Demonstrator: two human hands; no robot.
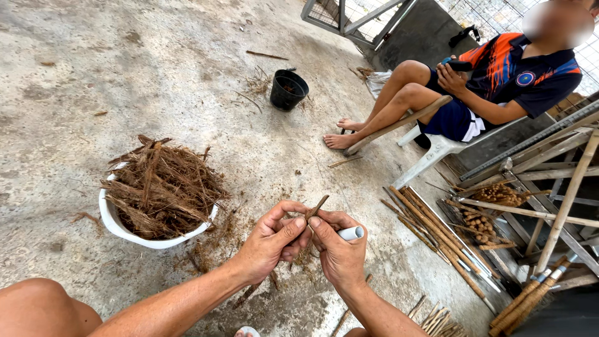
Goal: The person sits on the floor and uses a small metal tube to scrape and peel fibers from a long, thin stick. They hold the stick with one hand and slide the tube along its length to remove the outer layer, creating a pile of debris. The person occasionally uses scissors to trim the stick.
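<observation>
My left hand (269,240) and right hand (340,249) met in front of me, thumbs nearly touching, both closed on one brown stick (316,207). The stick rose at a slant from between my thumbs, its upper end free above the knuckles. My left fingers were curled shut around its lower part; the thumb lay across the top. My right hand was also clenched, and a white tube (350,233) projected from that fist on the side away from the left hand. Whether tube and stick were one piece, I could not tell.

Beyond and outward of my left hand stood a white basin (112,219) heaped with brown fibre (163,187); loose shreds lay on the concrete floor (156,68) between basin and hand. Outward of my right hand lay a row of wrapped sticks (433,234), side by side, with bamboo poles (564,203) farther out. Far ahead of both hands stood a black pot (288,90). Beyond the right hand another person (493,81) sat on a white chair (437,150), bare feet on the floor. My bare knee (37,306) showed near the left forearm.
</observation>
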